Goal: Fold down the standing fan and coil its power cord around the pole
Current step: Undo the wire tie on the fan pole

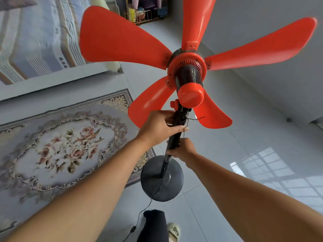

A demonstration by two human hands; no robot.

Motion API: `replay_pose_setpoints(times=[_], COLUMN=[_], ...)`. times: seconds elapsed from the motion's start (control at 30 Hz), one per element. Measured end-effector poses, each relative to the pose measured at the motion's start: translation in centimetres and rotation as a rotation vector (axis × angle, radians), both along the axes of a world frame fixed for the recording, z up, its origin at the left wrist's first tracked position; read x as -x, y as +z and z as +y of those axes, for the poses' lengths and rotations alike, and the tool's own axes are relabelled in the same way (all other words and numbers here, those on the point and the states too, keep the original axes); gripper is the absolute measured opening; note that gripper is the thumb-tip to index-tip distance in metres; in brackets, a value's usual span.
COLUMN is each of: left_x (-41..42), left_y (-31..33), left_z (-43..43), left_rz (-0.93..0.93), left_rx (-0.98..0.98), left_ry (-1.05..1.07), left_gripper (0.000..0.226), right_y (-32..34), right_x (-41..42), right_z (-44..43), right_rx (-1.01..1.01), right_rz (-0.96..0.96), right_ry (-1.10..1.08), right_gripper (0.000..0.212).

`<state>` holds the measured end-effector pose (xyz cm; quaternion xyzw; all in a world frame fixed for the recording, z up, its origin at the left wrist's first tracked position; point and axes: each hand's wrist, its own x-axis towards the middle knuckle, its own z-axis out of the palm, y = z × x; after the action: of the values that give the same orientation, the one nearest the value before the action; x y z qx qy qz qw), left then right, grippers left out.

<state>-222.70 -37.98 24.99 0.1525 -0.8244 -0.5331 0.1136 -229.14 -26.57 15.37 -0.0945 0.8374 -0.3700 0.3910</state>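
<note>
A standing fan with several orange blades (pixel 122 41) and an orange-and-black motor housing (pixel 189 79) stands upright on a round dark base (pixel 173 186). My left hand (pixel 157 128) is closed around the black pole (pixel 176 137) just under the motor, beside a small orange knob (pixel 173 103). My right hand (pixel 183 151) grips the pole lower down. A thin black wire tie (pixel 194 119) sticks out near my left hand. The black power cord (pixel 141 215) trails from the base across the floor toward me.
A floral rug (pixel 61 151) lies on the pale tiled floor to the left, with a bed (pixel 35 41) behind it. A wire rack of items (pixel 145 13) stands at the back wall. My leg and slippered foot (pixel 173 230) are just below the base.
</note>
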Motion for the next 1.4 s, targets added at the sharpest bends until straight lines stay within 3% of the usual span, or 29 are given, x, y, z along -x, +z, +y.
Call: replay_pose_setpoints(times=[0.67, 1.03, 1.4], left_x=[41.0, 66.8, 86.7], left_y=[-0.1, 0.5, -0.6], left_z=[-4.3, -6.4, -12.1], left_rz=[-0.04, -0.045, -0.047], left_rx=[0.025, 0.064, 0.059], left_ry=[-0.082, -0.028, -0.069], left_gripper=[0.019, 0.021, 0.019], right_y=[-1.6, -1.4, -2.1], right_x=[40.7, 67.1, 86.9], right_z=[-4.2, -6.7, -11.8], right_rx=[0.0, 0.007, -0.012], right_rz=[-0.027, -0.047, -0.032], right_ry=[-0.073, -0.015, -0.082], right_gripper=[0.042, 0.046, 0.048])
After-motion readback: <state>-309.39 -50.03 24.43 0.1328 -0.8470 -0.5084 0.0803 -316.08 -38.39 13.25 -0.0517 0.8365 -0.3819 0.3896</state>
